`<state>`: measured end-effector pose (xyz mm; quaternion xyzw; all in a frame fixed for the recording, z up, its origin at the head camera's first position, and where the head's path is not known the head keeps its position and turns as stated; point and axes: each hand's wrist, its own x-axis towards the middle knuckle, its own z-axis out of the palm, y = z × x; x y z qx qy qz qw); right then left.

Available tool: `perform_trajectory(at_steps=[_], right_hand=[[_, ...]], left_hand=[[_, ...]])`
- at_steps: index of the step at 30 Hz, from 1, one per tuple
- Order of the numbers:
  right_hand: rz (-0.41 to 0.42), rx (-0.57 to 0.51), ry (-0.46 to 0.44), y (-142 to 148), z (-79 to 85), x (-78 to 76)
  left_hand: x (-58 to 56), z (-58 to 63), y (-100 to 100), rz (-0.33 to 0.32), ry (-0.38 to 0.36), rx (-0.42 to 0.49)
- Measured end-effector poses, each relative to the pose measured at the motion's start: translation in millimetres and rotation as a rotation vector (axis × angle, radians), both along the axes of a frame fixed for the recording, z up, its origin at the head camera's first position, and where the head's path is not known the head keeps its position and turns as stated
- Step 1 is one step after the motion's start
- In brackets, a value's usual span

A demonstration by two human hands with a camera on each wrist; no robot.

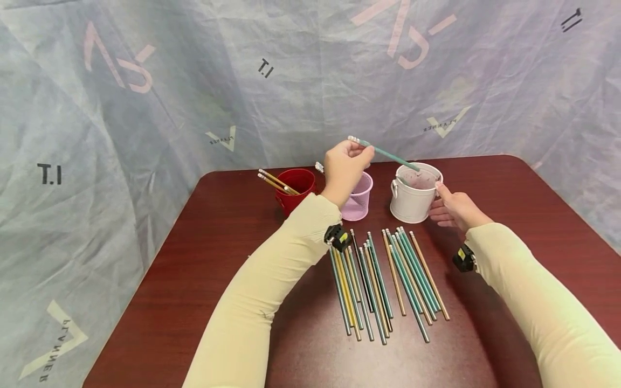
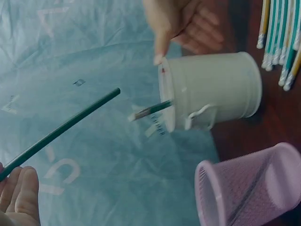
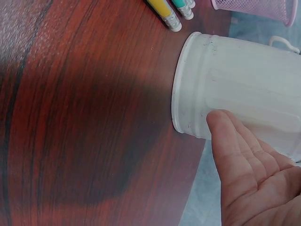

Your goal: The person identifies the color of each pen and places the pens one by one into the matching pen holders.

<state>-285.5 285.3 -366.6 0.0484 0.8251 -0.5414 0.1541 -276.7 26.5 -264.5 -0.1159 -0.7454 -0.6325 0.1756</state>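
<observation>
My left hand (image 1: 345, 167) pinches a green pencil (image 1: 390, 157) near its eraser end. The pencil slants down to the right, its lower end over the mouth of a white bucket (image 1: 412, 207). Another green pencil (image 2: 157, 108) leans inside that bucket, eraser end out. At the bucket's right side is my right hand (image 1: 456, 207), thumb at the rim and fingers straight along the wall. Left of the bucket stands a pink mesh cup (image 1: 356, 207), partly hidden by my left hand; a dark pencil shows through its mesh.
A red bucket (image 1: 289, 202) holding several yellow pencils stands at the left. In front of the containers, loose pencils lie side by side in a left group (image 1: 345, 291) and a right group (image 1: 420, 269). A grey cloth backdrop (image 1: 301, 108) hangs behind the table (image 1: 218, 269).
</observation>
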Motion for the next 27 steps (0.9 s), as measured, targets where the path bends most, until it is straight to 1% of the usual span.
perform_trajectory(at_steps=[3,8,11,13,19,22,24,27], right_hand=[[-0.003,-0.008,0.000,0,-0.5,-0.1],[-0.008,-0.009,0.001,2,-0.9,-0.1],[-0.003,-0.003,0.008,1,-1.1,-0.4],[-0.004,0.000,0.010,1,-1.0,-0.2],[-0.013,0.005,0.004,-1,0.5,1.4],[-0.024,0.007,-0.002,-3,1.0,1.1],[-0.028,0.004,-0.005,-4,1.2,0.9],[-0.024,0.001,-0.005,-3,0.6,0.8]], left_hand=[[-0.3,-9.5,9,0.005,0.003,-0.044],[-2.4,-20.8,21,0.021,0.038,-0.149],[-5.6,-26.9,25,0.015,0.054,-0.219],[-7.1,-30.0,29,0.007,0.050,-0.257],[-9.2,-33.9,38,-0.022,0.020,-0.371],[-11.6,-35.2,39,-0.030,0.007,-0.406],[-14.1,-36.2,40,-0.024,-0.002,-0.416],[-18.4,-37.1,41,0.006,-0.023,-0.418]])
